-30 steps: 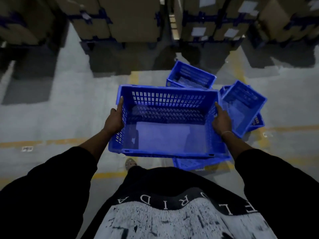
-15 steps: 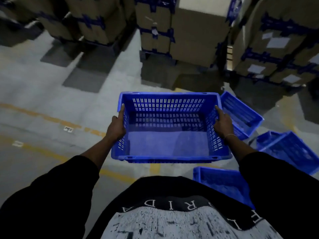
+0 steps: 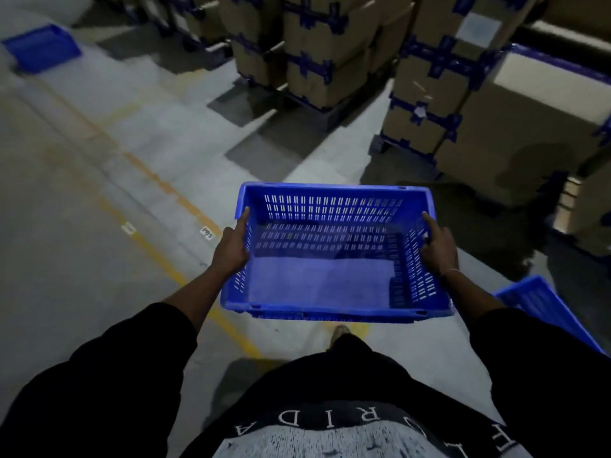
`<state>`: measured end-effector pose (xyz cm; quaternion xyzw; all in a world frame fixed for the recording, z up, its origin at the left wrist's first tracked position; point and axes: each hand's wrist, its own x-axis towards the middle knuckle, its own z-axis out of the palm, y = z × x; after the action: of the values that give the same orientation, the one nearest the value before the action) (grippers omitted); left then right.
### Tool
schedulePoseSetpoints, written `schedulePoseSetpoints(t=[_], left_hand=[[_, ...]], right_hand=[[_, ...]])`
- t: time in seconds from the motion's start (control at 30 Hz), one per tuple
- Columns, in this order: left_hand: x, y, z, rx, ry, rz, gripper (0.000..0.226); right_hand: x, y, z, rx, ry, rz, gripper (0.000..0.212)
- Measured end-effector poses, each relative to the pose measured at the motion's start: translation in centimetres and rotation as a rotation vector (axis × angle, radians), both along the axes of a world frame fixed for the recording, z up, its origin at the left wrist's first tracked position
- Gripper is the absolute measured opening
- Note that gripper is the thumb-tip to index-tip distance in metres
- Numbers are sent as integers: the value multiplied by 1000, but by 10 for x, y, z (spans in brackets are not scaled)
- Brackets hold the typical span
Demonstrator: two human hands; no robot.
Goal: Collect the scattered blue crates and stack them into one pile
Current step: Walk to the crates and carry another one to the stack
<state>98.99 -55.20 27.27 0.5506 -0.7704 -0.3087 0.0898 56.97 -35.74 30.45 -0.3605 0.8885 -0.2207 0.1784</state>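
— Swung left since a moment ago — the floor crates slid off to my right. Where's the load?

— Slotted blue plastic crate (image 3: pixel 334 249) held above the grey floor (image 3: pixel 82 193); left hand (image 3: pixel 231 247) and right hand (image 3: pixel 438 247) grip its ends. Another blue crate (image 3: pixel 542 305) lies right, a third (image 3: pixel 41 47) far left, beside strapped cardboard boxes (image 3: pixel 317 47).

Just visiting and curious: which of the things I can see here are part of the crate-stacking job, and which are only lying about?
Part of the job:
- carried blue crate, gripped by the left hand and right hand
- blue crate on the floor, far left
- blue crate at the right edge

Just there:
- taped cardboard boxes
- yellow floor line
- small floor label
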Motion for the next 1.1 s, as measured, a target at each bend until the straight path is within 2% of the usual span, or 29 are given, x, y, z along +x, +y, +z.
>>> schedulePoseSetpoints(t=[0.27, 0.47, 0.6, 0.83, 1.1], left_hand=[[4, -90, 6, -21, 0, 190, 109], [5, -165, 12, -25, 2, 345, 103], [20, -214, 4, -27, -36, 460, 100], [72, -311, -20, 7, -28, 646, 103], [147, -453, -26, 16, 3, 758, 97]], right_hand=[[-16, -185, -12, -35, 11, 210, 68], [-26, -320, -5, -31, -27, 350, 75], [-23, -412, -1, -3, 46, 518, 77], [28, -567, 1, -21, 37, 666, 74], [120, -752, -12, -46, -27, 712, 73]])
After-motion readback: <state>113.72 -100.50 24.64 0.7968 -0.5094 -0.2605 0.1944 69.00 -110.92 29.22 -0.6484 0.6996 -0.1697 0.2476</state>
